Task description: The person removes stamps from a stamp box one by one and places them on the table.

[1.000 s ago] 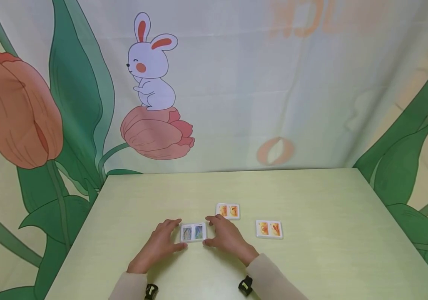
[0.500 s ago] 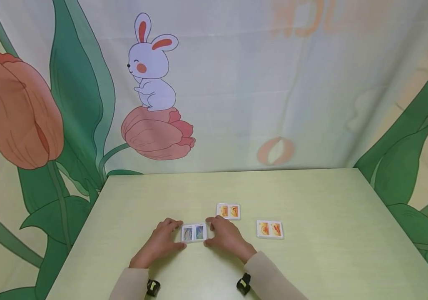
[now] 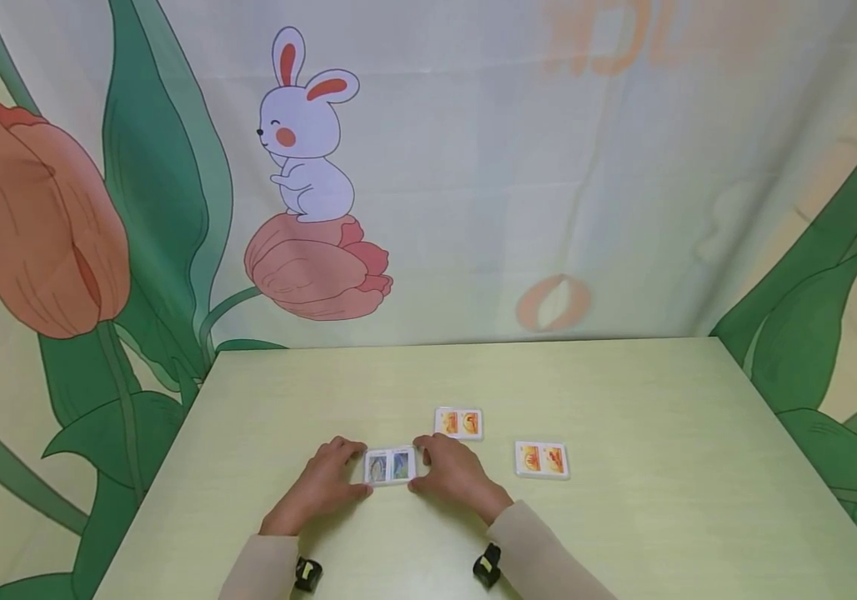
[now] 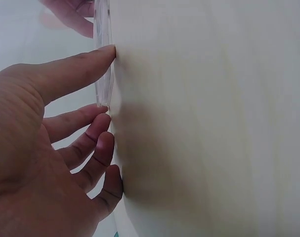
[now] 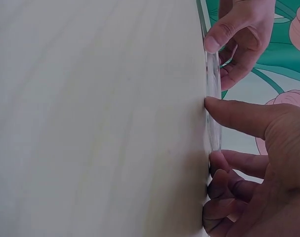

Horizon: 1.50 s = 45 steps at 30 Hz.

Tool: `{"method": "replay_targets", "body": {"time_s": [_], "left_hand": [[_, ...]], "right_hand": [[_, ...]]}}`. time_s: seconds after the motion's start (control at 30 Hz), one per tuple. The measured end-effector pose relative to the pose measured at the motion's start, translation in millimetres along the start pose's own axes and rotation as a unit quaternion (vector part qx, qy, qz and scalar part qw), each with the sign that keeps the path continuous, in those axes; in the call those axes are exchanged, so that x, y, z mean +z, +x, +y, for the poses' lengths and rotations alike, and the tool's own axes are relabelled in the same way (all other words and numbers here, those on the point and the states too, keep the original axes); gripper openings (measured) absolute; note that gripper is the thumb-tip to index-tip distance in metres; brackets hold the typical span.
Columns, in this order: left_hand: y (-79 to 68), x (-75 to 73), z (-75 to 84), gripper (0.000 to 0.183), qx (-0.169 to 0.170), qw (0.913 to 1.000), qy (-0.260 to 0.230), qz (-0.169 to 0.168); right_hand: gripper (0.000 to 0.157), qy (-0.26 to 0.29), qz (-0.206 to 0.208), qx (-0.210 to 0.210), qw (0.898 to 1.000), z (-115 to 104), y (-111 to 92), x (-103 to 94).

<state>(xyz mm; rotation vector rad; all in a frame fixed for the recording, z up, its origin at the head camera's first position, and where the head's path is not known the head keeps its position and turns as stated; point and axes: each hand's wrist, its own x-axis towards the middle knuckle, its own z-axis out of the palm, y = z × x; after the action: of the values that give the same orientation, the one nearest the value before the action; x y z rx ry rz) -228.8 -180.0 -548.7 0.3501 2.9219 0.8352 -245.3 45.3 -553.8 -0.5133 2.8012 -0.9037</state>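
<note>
And the hands have drawn in a shade since a second ago, cuffs and all, while the flat clear case [image 3: 390, 466] has barely shifted on the table [image 3: 661, 517]. There it lies, squarely between them, long axis running left to right, straight from hand to hand. The left hand [image 3: 319, 483] has its thumb on the near long edge, fingers bent about the left end; the right hand [image 3: 453, 477] mirrors it at the right end. So both are gripping it, lightly I'd judge, and neither is nearer: that even, end-to-end hold is what any move would seem to hang on. Watch the right side, though: one orange-pictured case [image 3: 458, 423] sits just beyond the right fingers, a second orange-pictured case [image 3: 542, 460] well apart to the right.
</note>
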Motion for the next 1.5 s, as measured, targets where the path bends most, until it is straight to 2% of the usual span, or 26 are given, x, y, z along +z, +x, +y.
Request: {"method": "replay_targets", "body": {"time_s": [0.2,0.63,1.03,1.27,1.5], "left_hand": [[-1.9,1.6,2.8,0.057,0.008,1.0,0.002,0.001],[-4.7,10.6,13.3,0.055,0.023,0.9995,-0.007,-0.022],[-6.5,18.7,35.5,0.056,0.056,0.9974,-0.011,-0.045],[-4.9,30.0,43.0,0.057,0.074,0.9959,0.003,-0.051],[-4.9,35.2,58.5,0.059,0.086,0.9944,0.014,-0.06]], "right_hand": [[0.059,0.007,-0.001,0.0,1.0,2,-3,-0.3],[0.05,0.003,-0.007,-0.005,1.0,14,-16,-4.8],[0.056,-0.011,-0.015,0.01,1.0,27,-37,-18.2],[0.057,-0.015,-0.012,0.012,1.0,40,-49,-22.5],[0.058,-0.019,-0.014,0.02,1.0,47,-63,-34.1]]}}
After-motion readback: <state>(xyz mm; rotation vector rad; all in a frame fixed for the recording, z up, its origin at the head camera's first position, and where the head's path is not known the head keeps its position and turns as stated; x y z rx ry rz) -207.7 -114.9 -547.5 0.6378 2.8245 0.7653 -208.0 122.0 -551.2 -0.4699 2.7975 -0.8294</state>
